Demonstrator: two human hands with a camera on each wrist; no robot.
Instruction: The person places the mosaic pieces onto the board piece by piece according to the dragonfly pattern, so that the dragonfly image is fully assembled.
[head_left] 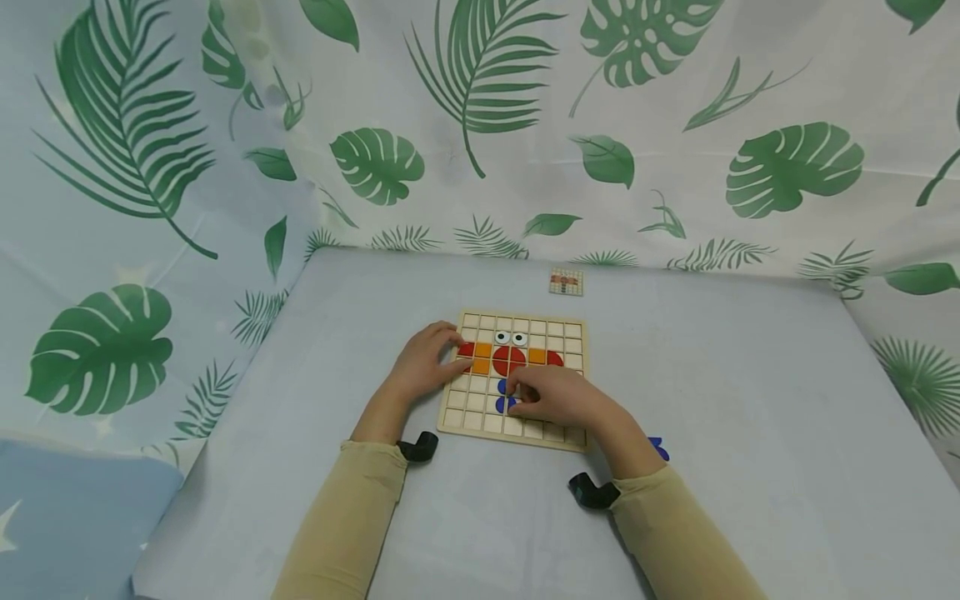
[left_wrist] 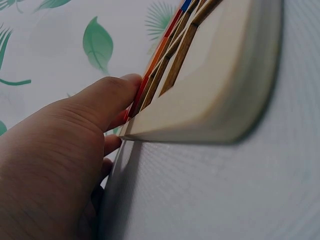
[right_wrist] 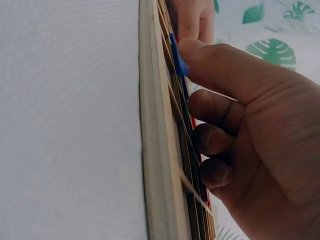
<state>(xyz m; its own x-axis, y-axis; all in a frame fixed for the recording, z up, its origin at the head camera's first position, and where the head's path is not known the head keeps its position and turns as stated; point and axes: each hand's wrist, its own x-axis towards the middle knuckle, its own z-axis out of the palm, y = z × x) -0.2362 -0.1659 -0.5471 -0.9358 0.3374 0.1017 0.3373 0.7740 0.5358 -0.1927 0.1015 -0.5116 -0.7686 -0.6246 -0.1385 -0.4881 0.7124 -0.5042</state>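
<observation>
A wooden grid board [head_left: 457,421] lies on the table, with red, orange and blue tiles and two eye tiles [head_left: 511,338] in its squares. My left hand [head_left: 422,364] holds the board's left edge; its thumb rests over a red tile at the rim, and other fingers are at the board's side. Over the lower middle squares, my right hand [head_left: 558,395] pinches a blue tile [right_wrist: 180,62] between thumb and index finger. This tile stands tilted at the board's surface in the right wrist view, its other fingers curled close above the grid. Blue tiles [head_left: 502,405] sit beside those fingertips.
A small pattern card [head_left: 566,282] lies behind the board near the back curtain. More blue pieces [head_left: 659,448] lie on the table, partly hidden by the right forearm. Black wrist mounts [head_left: 592,492] stick out from both sleeves. Leaf-print curtains [head_left: 517,167] enclose the table.
</observation>
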